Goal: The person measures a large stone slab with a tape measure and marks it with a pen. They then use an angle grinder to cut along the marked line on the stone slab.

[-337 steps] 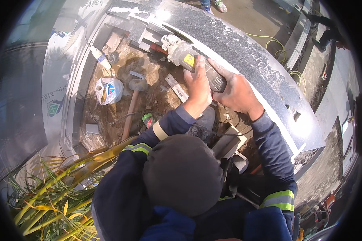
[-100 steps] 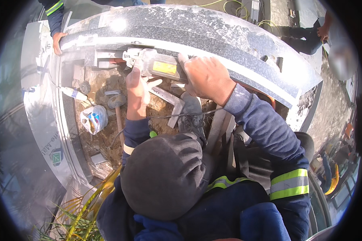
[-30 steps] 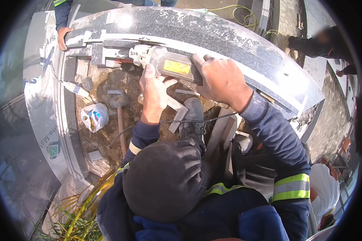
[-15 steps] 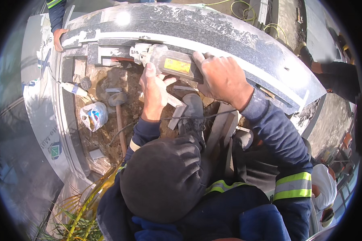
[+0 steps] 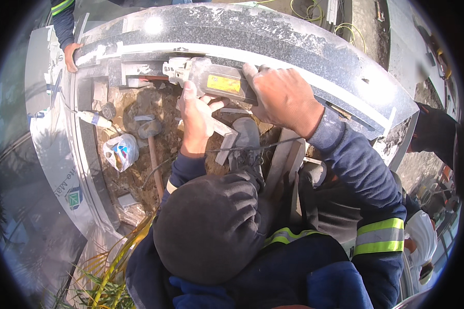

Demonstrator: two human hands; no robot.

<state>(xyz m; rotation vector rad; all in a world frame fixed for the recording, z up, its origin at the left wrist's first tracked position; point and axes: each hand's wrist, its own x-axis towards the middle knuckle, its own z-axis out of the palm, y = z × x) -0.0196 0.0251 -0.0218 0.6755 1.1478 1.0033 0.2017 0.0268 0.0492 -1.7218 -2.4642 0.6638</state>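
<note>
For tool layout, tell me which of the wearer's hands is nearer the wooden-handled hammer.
Left. The left hand, at the front of the grinder, is a little right of the hammer; the right hand, on the grinder's rear, is farther right.

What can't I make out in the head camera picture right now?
In the head view:
Power tool: underside, hidden by its own body.
Left hand: some fingers, hidden by the hand itself.
Right hand: most fingertips, hidden behind its knuckles.
White plastic bag: full contents, behind crumpled plastic.
Co-worker's sleeve: upper end, cut off by the top edge.
</note>
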